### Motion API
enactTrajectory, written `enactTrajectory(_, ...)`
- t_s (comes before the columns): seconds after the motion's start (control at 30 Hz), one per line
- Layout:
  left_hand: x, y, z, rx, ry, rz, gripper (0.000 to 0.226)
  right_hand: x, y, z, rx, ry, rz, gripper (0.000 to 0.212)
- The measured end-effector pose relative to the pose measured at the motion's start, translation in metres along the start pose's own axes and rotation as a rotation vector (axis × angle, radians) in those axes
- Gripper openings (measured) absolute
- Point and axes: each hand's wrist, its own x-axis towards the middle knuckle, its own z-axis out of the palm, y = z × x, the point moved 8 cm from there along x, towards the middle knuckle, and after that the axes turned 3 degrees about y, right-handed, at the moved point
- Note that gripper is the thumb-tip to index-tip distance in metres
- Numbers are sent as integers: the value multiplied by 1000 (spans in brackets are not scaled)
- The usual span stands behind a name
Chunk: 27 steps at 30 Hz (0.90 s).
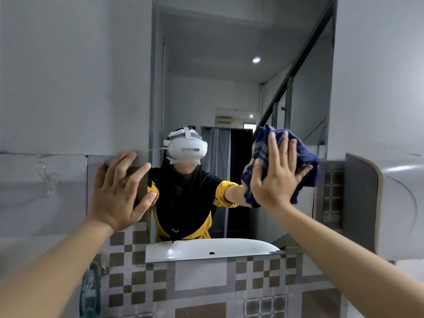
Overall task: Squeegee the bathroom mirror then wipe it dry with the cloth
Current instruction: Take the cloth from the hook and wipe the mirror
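A tall mirror [229, 76] hangs on the wall straight ahead and reflects a person in a headset. My right hand [276, 177] presses a crumpled dark blue cloth [305, 157] flat against the mirror's right side, fingers straight and spread. My left hand [121, 191] rests flat on the wall tiles just left of the mirror's edge, fingers spread. No squeegee shows in this view.
Checkered brown and grey tiles [202, 283] cover the wall below the mirror. A clear plastic hook [49, 177] sticks to the wall at left. A white rounded fixture [394, 203] juts out at right. A teal object [90, 292] hangs at lower left.
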Motion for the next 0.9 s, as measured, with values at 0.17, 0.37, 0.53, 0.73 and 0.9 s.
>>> enactTrajectory(0.17, -1, -2, 1, -21, -29, -15, 58, -17, -56, 12, 36, 24, 7, 64)
enactTrajectory(0.37, -6, -1, 3, -77, -121, -28, 58, -19, -113, 22, 58, 14, 1, 65)
enactTrajectory(0.53, -39, 5, 6, -93, -171, 27, 64, -27, -177, 37, 57, -58, -230, 70)
enactTrajectory(0.73, -48, 3, 7, -74, -153, 57, 61, -45, -213, 46, 38, -158, -566, 70)
enactTrajectory(0.9, -51, 2, 11, -95, -195, 32, 61, -66, -202, 44, -13, -211, -864, 63)
